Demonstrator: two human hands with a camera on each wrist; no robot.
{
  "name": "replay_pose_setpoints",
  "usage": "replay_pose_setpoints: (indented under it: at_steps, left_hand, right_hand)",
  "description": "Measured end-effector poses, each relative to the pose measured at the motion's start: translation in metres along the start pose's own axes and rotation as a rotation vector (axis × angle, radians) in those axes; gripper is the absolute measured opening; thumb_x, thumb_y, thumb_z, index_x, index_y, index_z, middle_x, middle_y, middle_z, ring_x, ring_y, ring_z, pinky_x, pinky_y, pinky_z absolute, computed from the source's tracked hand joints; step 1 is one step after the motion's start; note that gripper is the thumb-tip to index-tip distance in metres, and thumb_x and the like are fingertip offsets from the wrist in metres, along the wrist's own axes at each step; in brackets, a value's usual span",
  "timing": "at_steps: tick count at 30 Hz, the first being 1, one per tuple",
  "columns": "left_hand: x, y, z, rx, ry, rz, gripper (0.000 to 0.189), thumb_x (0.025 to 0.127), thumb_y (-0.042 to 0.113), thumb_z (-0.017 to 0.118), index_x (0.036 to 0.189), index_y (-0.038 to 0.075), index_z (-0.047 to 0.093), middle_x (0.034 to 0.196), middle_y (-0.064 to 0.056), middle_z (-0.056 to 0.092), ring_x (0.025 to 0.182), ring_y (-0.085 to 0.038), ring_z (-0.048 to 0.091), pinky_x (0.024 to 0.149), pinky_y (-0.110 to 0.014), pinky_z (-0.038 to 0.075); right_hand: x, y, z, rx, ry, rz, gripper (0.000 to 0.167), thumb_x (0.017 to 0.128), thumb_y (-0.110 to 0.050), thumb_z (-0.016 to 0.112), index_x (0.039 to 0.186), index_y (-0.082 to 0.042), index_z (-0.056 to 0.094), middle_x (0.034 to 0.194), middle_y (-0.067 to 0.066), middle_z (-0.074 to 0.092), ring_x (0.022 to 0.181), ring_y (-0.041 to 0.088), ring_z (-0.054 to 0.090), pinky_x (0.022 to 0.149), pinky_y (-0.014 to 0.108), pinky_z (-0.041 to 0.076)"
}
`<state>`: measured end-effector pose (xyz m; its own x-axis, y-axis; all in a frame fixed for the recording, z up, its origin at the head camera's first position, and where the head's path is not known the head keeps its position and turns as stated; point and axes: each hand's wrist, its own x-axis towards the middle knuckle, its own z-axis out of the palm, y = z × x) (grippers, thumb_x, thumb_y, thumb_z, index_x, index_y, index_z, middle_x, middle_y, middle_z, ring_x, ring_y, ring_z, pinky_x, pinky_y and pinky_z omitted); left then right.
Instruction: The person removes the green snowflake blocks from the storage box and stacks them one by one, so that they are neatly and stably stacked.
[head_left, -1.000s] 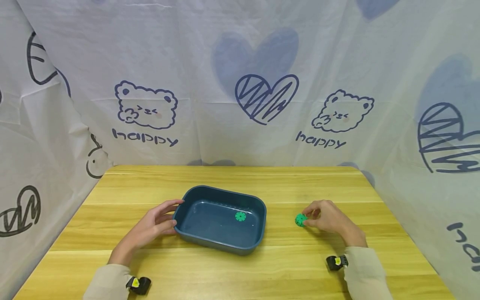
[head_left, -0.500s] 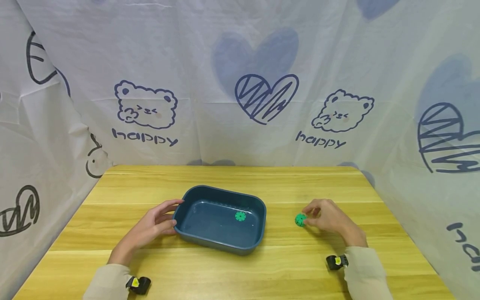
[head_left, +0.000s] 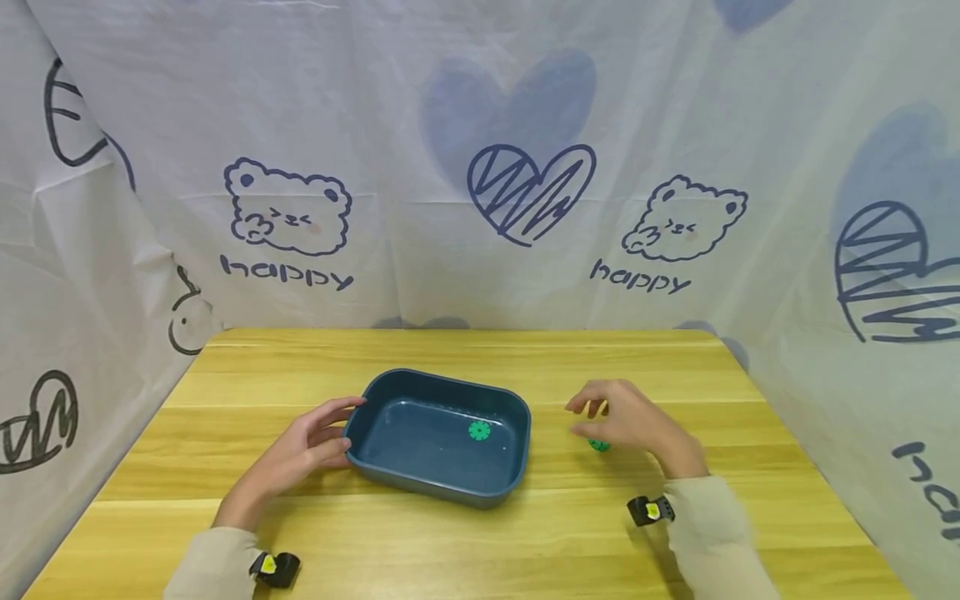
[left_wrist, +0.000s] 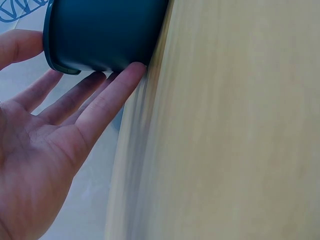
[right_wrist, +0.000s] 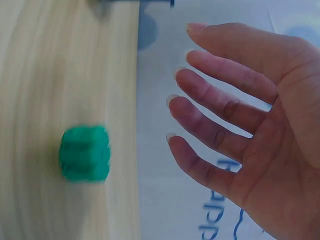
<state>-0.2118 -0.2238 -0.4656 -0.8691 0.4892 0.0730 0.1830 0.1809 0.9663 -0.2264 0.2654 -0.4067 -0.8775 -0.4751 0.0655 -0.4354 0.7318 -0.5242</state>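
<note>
In the head view a dark blue rectangular basin point(head_left: 435, 442) stands left of centre, with a flat green notched disc point(head_left: 479, 430) lying inside near its right end. My left hand point(head_left: 311, 442) rests against the basin's left end, thumb and fingers extended; the left wrist view shows fingertips on the basin's outer wall point(left_wrist: 105, 35). My right hand point(head_left: 626, 417) is raised right of the basin, fingers loosely bent and holding nothing. Below it sits a green notched piece point(right_wrist: 85, 153), blurred in the right wrist view and mostly covered by the hand in the head view.
Everything stands on a yellow wood-grain table point(head_left: 450, 550). A white cloth point(head_left: 420, 275) printed with hearts and bears hangs behind and on both sides. Each wrist wears a small black camera point(head_left: 276, 569).
My right hand has let go of the green notched piece and moved up and left, leaving it on the table. My left hand stays on the basin.
</note>
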Motion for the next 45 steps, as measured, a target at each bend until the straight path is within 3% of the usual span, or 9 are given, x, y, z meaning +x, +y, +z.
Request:
replay_pose_setpoints:
  at_steps: [4,12,16,22,26,30,35,39,45]
  left_hand:
    - [-0.001,0.0,0.0,0.002,0.002,-0.002,0.059,0.104,0.007,0.056,0.157,-0.002,0.032,0.155,-0.039,0.034,0.124,-0.022,0.063,0.089,-0.035,0.064]
    - [0.0,0.001,0.0,0.008,-0.002,-0.012,0.059,0.104,0.006,0.056,0.157,-0.001,0.032,0.154,-0.039,0.037,0.129,-0.039,0.058,0.09,-0.039,0.064]
    - [0.0,0.0,0.0,0.009,0.0,-0.012,0.058,0.104,0.006,0.056,0.157,-0.001,0.033,0.154,-0.038,0.037,0.129,-0.042,0.057,0.09,-0.039,0.064]
    - [-0.001,0.001,0.001,0.009,0.004,-0.015,0.058,0.104,0.006,0.056,0.157,-0.001,0.032,0.154,-0.039,0.036,0.13,-0.047,0.054,0.09,-0.038,0.064]
    - [-0.001,0.001,0.001,0.007,0.006,-0.014,0.058,0.104,0.006,0.055,0.157,-0.002,0.033,0.154,-0.039,0.036,0.13,-0.048,0.054,0.09,-0.037,0.064]
    - [-0.001,0.001,0.001,0.007,0.007,-0.011,0.058,0.104,0.006,0.056,0.157,-0.002,0.033,0.154,-0.039,0.036,0.13,-0.047,0.055,0.09,-0.035,0.064]
    - [-0.001,0.0,0.001,0.001,0.0,-0.012,0.059,0.104,0.006,0.056,0.157,-0.002,0.032,0.154,-0.039,0.035,0.129,-0.04,0.058,0.09,-0.035,0.064]
    - [-0.001,0.0,0.001,-0.005,-0.001,-0.011,0.059,0.104,0.006,0.056,0.157,-0.003,0.032,0.154,-0.04,0.036,0.126,-0.03,0.061,0.09,-0.035,0.064]
    - [0.0,0.0,0.0,-0.009,-0.002,-0.007,0.059,0.104,0.005,0.056,0.157,-0.003,0.032,0.153,-0.04,0.036,0.122,-0.021,0.063,0.09,-0.035,0.064]
  right_hand:
    - [0.013,-0.017,0.002,-0.002,-0.003,-0.077,0.02,0.09,-0.021,0.08,0.107,-0.011,0.078,0.103,0.001,0.077,0.087,0.015,0.066,0.082,0.044,0.061]
    - [0.034,-0.048,0.011,-0.002,-0.032,-0.113,0.02,0.09,-0.02,0.081,0.107,-0.01,0.079,0.105,0.005,0.076,0.091,0.024,0.068,0.083,0.047,0.062]
    - [0.044,-0.061,0.018,-0.001,-0.073,-0.126,0.022,0.089,-0.018,0.081,0.109,-0.009,0.079,0.106,0.004,0.076,0.091,0.024,0.067,0.084,0.043,0.062]
    - [0.06,-0.073,0.031,-0.045,-0.134,-0.166,0.024,0.088,-0.016,0.082,0.109,-0.006,0.079,0.106,0.008,0.076,0.087,0.018,0.064,0.075,0.024,0.056]
    - [0.067,-0.078,0.039,-0.07,-0.16,-0.191,0.023,0.087,-0.014,0.083,0.107,-0.005,0.079,0.105,0.009,0.078,0.087,0.02,0.066,0.075,0.021,0.055]
    - [0.074,-0.081,0.048,-0.078,-0.194,-0.208,0.022,0.087,-0.011,0.082,0.107,-0.003,0.079,0.103,0.011,0.078,0.087,0.022,0.068,0.074,0.022,0.057]
    - [0.08,-0.084,0.059,-0.112,-0.232,-0.14,0.022,0.088,-0.01,0.082,0.108,-0.002,0.078,0.103,0.012,0.077,0.09,0.025,0.069,0.078,0.028,0.06]
    - [0.082,-0.089,0.067,-0.187,-0.234,-0.087,0.022,0.088,-0.009,0.082,0.108,-0.001,0.077,0.104,0.011,0.077,0.093,0.023,0.069,0.082,0.034,0.061]
    - [0.086,-0.089,0.075,-0.239,-0.212,-0.074,0.023,0.086,-0.008,0.083,0.107,-0.001,0.078,0.103,0.01,0.077,0.093,0.021,0.07,0.083,0.035,0.062]
